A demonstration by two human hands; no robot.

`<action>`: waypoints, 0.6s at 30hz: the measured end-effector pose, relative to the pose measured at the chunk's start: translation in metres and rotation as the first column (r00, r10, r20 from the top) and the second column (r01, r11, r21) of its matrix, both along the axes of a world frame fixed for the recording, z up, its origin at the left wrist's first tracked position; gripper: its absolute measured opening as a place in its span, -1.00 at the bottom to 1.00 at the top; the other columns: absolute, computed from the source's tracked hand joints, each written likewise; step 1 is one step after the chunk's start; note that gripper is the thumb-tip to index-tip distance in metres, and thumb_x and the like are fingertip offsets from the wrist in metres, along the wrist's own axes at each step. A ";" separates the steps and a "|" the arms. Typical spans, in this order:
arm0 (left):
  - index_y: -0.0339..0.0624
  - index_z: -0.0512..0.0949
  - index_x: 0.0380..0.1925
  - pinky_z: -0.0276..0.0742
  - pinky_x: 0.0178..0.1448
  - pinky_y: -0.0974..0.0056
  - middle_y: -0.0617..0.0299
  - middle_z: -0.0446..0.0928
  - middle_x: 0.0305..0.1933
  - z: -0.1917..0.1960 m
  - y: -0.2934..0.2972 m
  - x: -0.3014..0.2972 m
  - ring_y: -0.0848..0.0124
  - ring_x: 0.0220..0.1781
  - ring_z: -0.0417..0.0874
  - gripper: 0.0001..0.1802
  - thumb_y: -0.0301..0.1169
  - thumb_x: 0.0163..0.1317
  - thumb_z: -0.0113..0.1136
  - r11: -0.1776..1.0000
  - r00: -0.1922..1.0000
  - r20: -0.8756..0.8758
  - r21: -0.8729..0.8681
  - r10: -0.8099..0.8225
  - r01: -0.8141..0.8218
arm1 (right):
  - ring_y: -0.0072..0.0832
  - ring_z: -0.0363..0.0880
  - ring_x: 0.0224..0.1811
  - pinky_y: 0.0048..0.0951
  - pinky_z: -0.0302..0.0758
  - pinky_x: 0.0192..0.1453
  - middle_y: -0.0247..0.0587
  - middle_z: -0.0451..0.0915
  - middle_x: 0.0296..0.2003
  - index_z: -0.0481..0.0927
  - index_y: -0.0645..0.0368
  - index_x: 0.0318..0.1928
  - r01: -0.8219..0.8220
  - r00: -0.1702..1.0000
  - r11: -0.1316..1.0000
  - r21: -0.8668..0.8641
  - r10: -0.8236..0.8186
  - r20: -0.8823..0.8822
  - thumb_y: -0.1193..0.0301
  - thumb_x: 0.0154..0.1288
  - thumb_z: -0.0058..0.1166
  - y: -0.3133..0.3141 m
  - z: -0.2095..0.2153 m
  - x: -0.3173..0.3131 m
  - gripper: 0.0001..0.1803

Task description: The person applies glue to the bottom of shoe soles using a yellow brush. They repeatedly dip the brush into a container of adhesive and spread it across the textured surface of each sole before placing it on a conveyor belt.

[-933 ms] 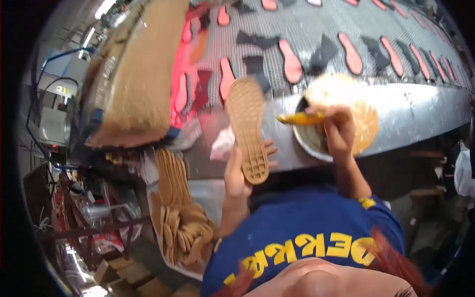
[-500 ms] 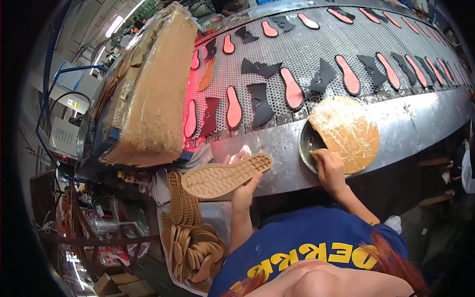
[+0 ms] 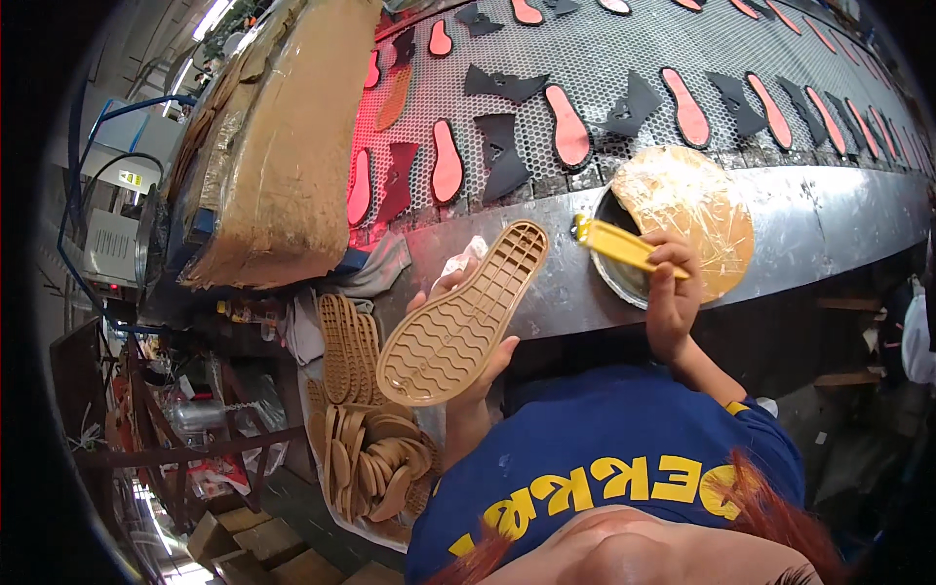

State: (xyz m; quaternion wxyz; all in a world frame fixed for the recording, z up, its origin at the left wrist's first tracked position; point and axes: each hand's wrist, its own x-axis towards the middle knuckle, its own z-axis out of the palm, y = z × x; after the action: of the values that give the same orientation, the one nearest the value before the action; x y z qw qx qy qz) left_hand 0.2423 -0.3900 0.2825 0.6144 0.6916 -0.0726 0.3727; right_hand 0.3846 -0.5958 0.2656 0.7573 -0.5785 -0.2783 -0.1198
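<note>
My left hand [image 3: 480, 388] is closed around a tan shoe sole [image 3: 466, 317], tilted with its wavy and gridded tread showing. A crumpled whitish wad [image 3: 470, 253] shows by the fingers of that hand; whether they grip it I cannot tell. In my right hand [image 3: 673, 292] is a yellow-handled brush [image 3: 624, 246], raised over the rim of a dark round pan [image 3: 616, 278]. The brush's tip points left toward the sole, apart from it. A round tan cover [image 3: 697, 219] lies over most of the pan and hides much of its inside.
Beyond the metal ledge [image 3: 809, 210], a mesh conveyor [image 3: 624, 54] carries pink insoles [image 3: 447, 161] and dark upper pieces [image 3: 502, 156]. A taped cardboard hood [image 3: 292, 146] stands at left. Below it, more tan soles [image 3: 375, 463] are piled in a bin beside me.
My right hand has lifted out of the pan, bringing the brush into full view. My left hand has turned the sole more upright. The view has shifted slightly.
</note>
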 end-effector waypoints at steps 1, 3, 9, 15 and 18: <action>-0.09 -0.16 0.38 0.09 0.51 -0.05 -0.11 0.08 0.39 0.002 -0.003 0.002 -0.01 0.47 0.15 0.13 -0.52 -0.07 0.46 1.000 1.000 0.015 -0.007 0.008 -0.008 | -0.38 0.45 -0.06 -0.38 0.36 0.10 -0.02 0.47 -0.06 0.44 0.24 -0.12 0.011 0.993 0.998 -0.070 -0.003 0.116 0.33 0.47 -0.09 0.002 0.009 0.000 -0.79; -0.09 -0.15 0.38 0.09 0.50 -0.08 -0.12 0.11 0.36 0.005 -0.009 0.004 -0.05 0.46 0.15 0.13 -0.51 -0.08 0.46 1.000 0.999 0.044 -0.014 0.012 -0.012 | -0.36 0.48 -0.13 -0.42 0.42 -0.01 0.00 0.50 -0.10 0.50 0.26 -0.18 -0.026 0.983 0.996 -0.082 0.041 0.180 0.28 0.42 -0.01 0.011 0.021 -0.006 -0.75; -0.08 -0.12 0.36 0.13 0.49 -0.11 -0.11 0.14 0.32 0.019 -0.019 0.005 -0.09 0.45 0.16 0.11 -0.53 -0.09 0.47 1.000 0.999 0.048 0.026 -0.009 0.008 | -0.30 0.53 -0.15 -0.41 0.48 -0.08 -0.01 0.51 -0.12 0.58 0.26 -0.18 0.011 0.983 0.986 -0.169 0.020 0.183 0.29 0.38 0.08 0.024 0.029 -0.011 -0.75; -0.11 -0.04 0.31 0.14 0.49 -0.04 -0.07 0.18 0.30 0.028 -0.029 0.002 -0.03 0.42 0.23 0.06 -0.51 -0.11 0.49 0.995 0.996 -0.057 0.079 0.067 -0.063 | -0.25 0.55 -0.14 -0.37 0.50 -0.08 0.01 0.52 -0.13 0.57 0.27 -0.17 -0.021 0.962 0.972 -0.235 0.083 0.259 0.27 0.36 0.11 0.023 0.035 -0.018 -0.73; -0.17 0.05 0.25 0.21 0.46 0.08 -0.03 0.24 0.27 0.031 -0.033 0.005 0.08 0.38 0.31 -0.02 -0.49 -0.12 0.50 0.990 0.983 -0.120 0.056 0.139 -0.133 | -0.24 0.56 -0.18 -0.39 0.53 -0.14 0.01 0.51 -0.15 0.56 0.27 -0.16 -0.052 0.928 0.965 -0.259 0.142 0.345 0.26 0.30 0.18 0.025 0.043 -0.025 -0.70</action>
State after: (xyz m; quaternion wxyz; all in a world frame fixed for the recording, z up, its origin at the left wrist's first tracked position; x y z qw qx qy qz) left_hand 0.2473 -0.4227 0.3135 0.5743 0.7311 0.0043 0.3684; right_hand 0.3594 -0.5711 0.3090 0.6213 -0.6210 -0.4534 -0.1505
